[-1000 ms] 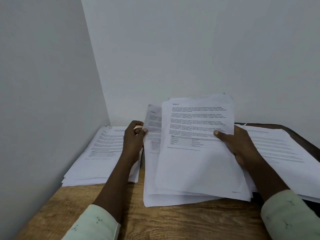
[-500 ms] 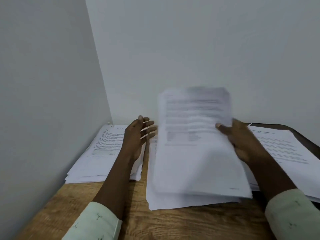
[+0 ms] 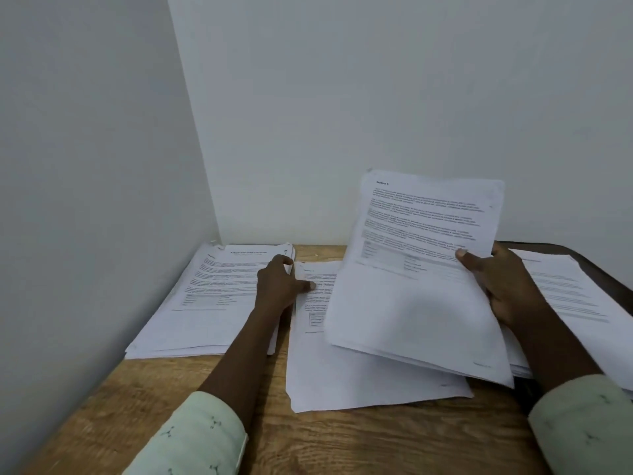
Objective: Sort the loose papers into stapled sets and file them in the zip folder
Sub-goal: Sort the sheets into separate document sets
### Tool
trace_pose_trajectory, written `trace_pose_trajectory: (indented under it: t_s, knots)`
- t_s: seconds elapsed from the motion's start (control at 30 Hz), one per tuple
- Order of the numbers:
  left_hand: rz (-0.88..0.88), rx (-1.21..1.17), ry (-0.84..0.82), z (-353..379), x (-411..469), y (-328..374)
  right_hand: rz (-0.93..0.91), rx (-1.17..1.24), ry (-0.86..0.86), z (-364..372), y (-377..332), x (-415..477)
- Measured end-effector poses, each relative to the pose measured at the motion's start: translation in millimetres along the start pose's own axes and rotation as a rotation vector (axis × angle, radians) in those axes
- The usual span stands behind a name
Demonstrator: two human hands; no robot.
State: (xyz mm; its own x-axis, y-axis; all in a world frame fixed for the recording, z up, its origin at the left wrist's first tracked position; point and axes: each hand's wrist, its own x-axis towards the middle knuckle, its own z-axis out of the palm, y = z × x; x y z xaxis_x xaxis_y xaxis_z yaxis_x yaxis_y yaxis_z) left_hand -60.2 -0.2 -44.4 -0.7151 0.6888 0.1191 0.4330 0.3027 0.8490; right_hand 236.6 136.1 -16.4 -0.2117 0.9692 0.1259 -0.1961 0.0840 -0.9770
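My right hand [image 3: 503, 286] grips a bundle of printed sheets [image 3: 411, 286] by its right edge, thumb on top, and holds it tilted up above the table. Under it lies a middle pile of papers [image 3: 342, 371]. My left hand [image 3: 281, 286] rests on the left edge of that pile's top sheet, thumb pressing it down, fingers curled at the edge. A stack of printed pages [image 3: 212, 296] lies in the left corner against the wall. Another stack [image 3: 575, 296] lies at the right, partly hidden by my right arm. No zip folder or stapler shows.
The wooden table [image 3: 342, 440] sits in a corner, with white walls to the left and behind. A dark rounded edge [image 3: 603, 265] shows under the right stack at the table's far right.
My left hand let go of a sheet, laid it on the middle pile and now presses on it. My right hand lifted the bundle higher and to the right.
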Motion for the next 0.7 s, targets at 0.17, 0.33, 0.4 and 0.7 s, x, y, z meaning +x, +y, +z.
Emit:
trace_pose_trajectory:
  t_s: [0.17, 0.33, 0.4, 0.7]
  knots:
    - [0.027, -0.055, 0.060, -8, 3, 0, 0.010, -0.022, -0.017, 0, 1, -2]
    - [0.142, -0.066, 0.240, -12, -1, -2, -0.003, -0.001, -0.046, 2, -3, -7]
    - [0.164, -0.137, 0.321, -17, -2, -1, -0.012, 0.000, -0.062, 6, -4, -9]
    - [0.130, -0.623, 0.026, -20, -7, 9, -0.085, -0.128, -0.197, 35, 5, -21]
